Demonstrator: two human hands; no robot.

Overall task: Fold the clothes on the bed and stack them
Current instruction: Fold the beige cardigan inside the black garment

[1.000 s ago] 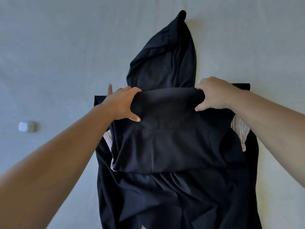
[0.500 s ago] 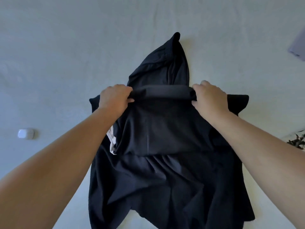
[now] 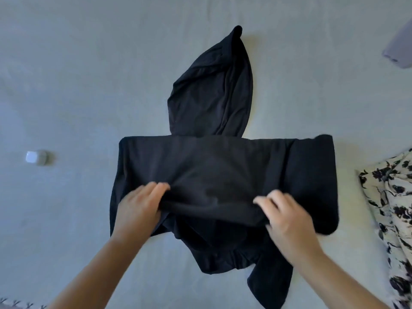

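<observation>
A black hoodie (image 3: 223, 166) lies on the pale grey bed sheet (image 3: 78, 74), its body folded into a wide band and its pointed hood (image 3: 214, 90) stretched away from me. My left hand (image 3: 139, 208) sits at the band's near left edge with fingers curled under the fold. My right hand (image 3: 287, 217) is at the near right edge, fingers spread over the fabric and blurred. Loose black cloth bunches out below the fold, between my forearms.
A black-and-white floral garment (image 3: 392, 208) lies at the right edge of the bed. A small white object (image 3: 35, 156) rests on the sheet to the left. A lilac flat object (image 3: 399, 50) pokes in at the top right.
Both hands have come back from the hood end to the near edge. The lower half they carried up now lies flat across the hoodie's body as a wide band.
</observation>
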